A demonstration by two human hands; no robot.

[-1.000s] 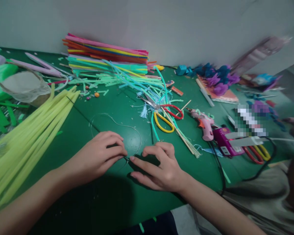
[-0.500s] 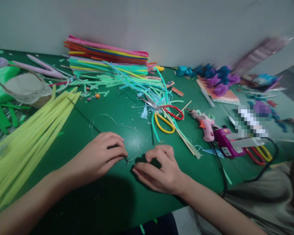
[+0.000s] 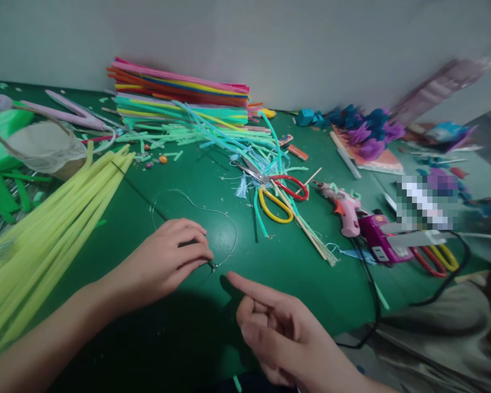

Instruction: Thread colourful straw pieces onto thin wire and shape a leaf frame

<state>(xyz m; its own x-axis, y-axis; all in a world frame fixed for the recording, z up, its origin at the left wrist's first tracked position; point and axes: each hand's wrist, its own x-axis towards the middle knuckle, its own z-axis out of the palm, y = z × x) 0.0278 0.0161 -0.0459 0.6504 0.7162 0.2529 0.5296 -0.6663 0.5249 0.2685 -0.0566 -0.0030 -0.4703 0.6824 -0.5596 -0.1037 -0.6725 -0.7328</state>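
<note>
My left hand (image 3: 172, 259) rests low over the green table, thumb and fingers pinched on the end of a thin silvery cord (image 3: 234, 225). A small dark metal piece (image 3: 211, 266) pokes out at the fingertips. From there the cord runs in a loose loop on the tabletop beyond the hand. To the right, apart from the cord end, my right hand (image 3: 276, 325) has its index finger stretched toward it. The other fingers curl loosely, and nothing shows in them. Red-and-yellow-handled scissors (image 3: 276, 199) lie ahead, over blue tassels (image 3: 241, 187) and thin sticks.
Yellow-green pipe cleaners (image 3: 65, 234) spread at left beside a handled basket (image 3: 45, 144). Bundled coloured pipe cleaners (image 3: 180, 90) lie by the wall. At right are a pink glue gun (image 3: 346, 210), a purple box (image 3: 378, 240), a black cable (image 3: 370, 289) and another person's clothing (image 3: 442, 327).
My right hand has moved down and turned, its index finger now extended rather than bent. My left hand keeps its pinch on the cord in nearly the same place.
</note>
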